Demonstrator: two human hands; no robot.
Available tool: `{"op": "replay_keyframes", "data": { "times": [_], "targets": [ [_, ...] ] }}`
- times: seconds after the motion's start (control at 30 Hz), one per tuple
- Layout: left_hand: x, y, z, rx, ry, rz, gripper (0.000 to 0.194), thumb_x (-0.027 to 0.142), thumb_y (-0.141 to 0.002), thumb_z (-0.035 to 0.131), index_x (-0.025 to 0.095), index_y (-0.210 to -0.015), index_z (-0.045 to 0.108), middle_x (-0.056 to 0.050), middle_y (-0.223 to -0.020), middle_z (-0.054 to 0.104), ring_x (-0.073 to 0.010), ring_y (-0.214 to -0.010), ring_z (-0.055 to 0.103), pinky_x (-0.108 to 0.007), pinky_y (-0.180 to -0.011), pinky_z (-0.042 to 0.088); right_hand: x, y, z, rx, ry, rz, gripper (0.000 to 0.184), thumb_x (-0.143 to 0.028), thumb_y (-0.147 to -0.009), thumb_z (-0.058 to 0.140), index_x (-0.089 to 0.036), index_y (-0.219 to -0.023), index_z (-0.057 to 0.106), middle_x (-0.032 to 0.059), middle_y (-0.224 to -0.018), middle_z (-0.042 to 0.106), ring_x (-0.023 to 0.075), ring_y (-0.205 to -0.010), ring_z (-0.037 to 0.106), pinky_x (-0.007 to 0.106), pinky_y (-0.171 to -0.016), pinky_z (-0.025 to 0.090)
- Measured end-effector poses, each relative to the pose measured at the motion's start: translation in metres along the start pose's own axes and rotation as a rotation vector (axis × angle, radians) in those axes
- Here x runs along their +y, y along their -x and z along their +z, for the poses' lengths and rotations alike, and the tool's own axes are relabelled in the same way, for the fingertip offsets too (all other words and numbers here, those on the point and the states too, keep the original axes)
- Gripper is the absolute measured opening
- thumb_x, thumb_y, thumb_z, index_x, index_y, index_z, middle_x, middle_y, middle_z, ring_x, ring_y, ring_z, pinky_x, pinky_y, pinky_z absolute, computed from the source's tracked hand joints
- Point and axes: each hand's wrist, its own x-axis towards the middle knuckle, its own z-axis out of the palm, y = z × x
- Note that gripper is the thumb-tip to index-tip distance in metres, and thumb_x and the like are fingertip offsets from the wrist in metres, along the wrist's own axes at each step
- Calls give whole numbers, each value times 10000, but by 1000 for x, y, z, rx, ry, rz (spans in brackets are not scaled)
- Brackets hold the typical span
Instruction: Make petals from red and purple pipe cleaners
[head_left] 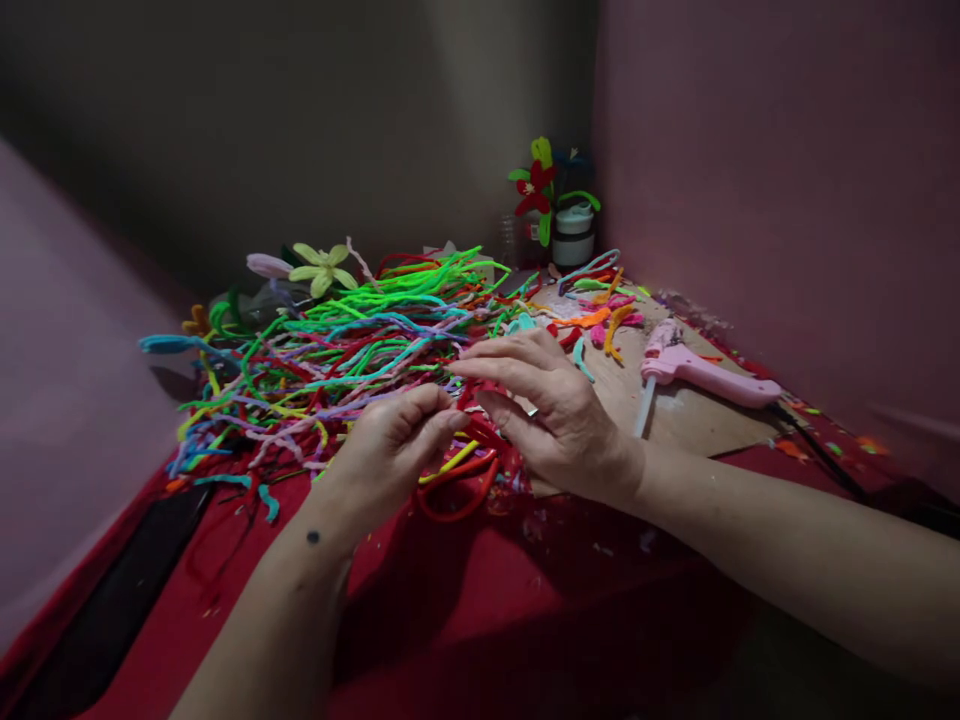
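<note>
My left hand [394, 440] is closed in a pinch, thumb against the curled forefinger. What it pinches is too small to make out, though a strip of red fuzzy material shows by the fingertips. Facing it, my right hand [559, 415] has its fingers stretched toward the left, with the thumb apart from them. Under the gap between both hands lie red-handled scissors [457, 490] and a yellow stick. Beyond the hands spreads a large heap of coloured pipe cleaners [360, 350], green, blue, pink and red.
A pink glue gun [705, 375] rests on a brown board [675, 420] at the right. Bent pipe-cleaner pieces [611, 315] lie behind it. A lidded cup [574, 235] stands near fuzzy flowers [535, 188]. A dark flat object [112, 600] lies left on the red cloth [450, 620].
</note>
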Motion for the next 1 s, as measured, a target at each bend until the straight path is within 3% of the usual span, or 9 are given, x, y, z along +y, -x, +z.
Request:
{"op": "replay_keyframes", "data": {
  "times": [0.03, 0.1, 0.2, 0.3, 0.47, 0.6, 0.73, 0.87, 1.0],
  "targets": [
    [1, 1, 1, -23, -11, 13, 244, 317, -817, 491, 173, -620, 480, 52, -528, 428, -77, -486, 389, -196, -462, 323, 1, 1, 0, -17, 35, -50, 210, -155, -821, 500, -172, -965, 651, 70, -1012, 640, 177, -973, 515, 359, -893, 370],
    [2, 1, 2, -29, -22, 21, 247, 323, -824, 480, 174, -628, 488, 47, -536, 436, -81, -494, 398, -201, -470, 329, 4, 1, 1, -80, 65, -17, 168, -173, -817, 521, -171, -888, 674, 62, -883, 656, 177, -896, 522, 356, -852, 379],
    [4, 1, 2, 35, -46, 14, 247, 330, -821, 485, 175, -629, 501, 46, -512, 445, -84, -473, 401, -204, -460, 323, 7, 1, 2, -177, -80, 295, 139, -196, -792, 560, -148, -735, 677, 29, -679, 623, 138, -695, 523, 292, -686, 409],
    [4, 0, 1, 87, -90, 11, 228, 331, -818, 488, 176, -653, 518, 43, -507, 463, -90, -468, 413, -208, -459, 330, 6, -2, 1, -299, -416, 628, 179, -213, -768, 571, -125, -634, 649, -7, -566, 566, 87, -546, 478, 227, -543, 372],
    [1, 1, 3, 148, -168, 66, 202, 323, -829, 480, 175, -706, 543, 38, -557, 491, -90, -495, 436, -211, -490, 352, 5, -5, -1, -382, -781, 874, 158, -214, -712, 609, -102, -607, 650, 5, -545, 589, 73, -500, 491, 215, -519, 387],
    [0, 0, 5, 180, -241, 144, 162, 290, -813, 516, 168, -733, 585, 14, -634, 557, -101, -563, 493, -226, -559, 380, 6, -5, -1, -393, -774, 930, 125, -201, -673, 640, -103, -596, 654, 4, -505, 585, 71, -460, 486, 213, -491, 387],
    [2, -2, 2, 195, -205, 203, 158, 286, -801, 542, 172, -740, 633, -17, -732, 587, -131, -693, 527, -245, -653, 399, 6, -3, 0, -361, -764, 894, 100, -189, -680, 625, -114, -618, 646, -3, -521, 588, 70, -458, 489, 204, -471, 377],
    [6, -2, -1, 156, -65, 51, 160, 306, -765, 589, 168, -703, 642, -2, -672, 586, -123, -644, 515, -230, -600, 390, 3, -4, 0, -378, -697, 858, 126, -179, -695, 599, -110, -598, 639, -5, -500, 570, 63, -437, 466, 199, -447, 363],
    [8, -3, 5, 81, 241, -106, 134, 298, -736, 625, 164, -740, 630, 15, -664, 588, -97, -601, 509, -198, -549, 384, 2, -5, 1, -377, -654, 831, 152, -159, -705, 580, -108, -570, 626, -7, -490, 560, 60, -440, 466, 200, -460, 374]
  ]
}}
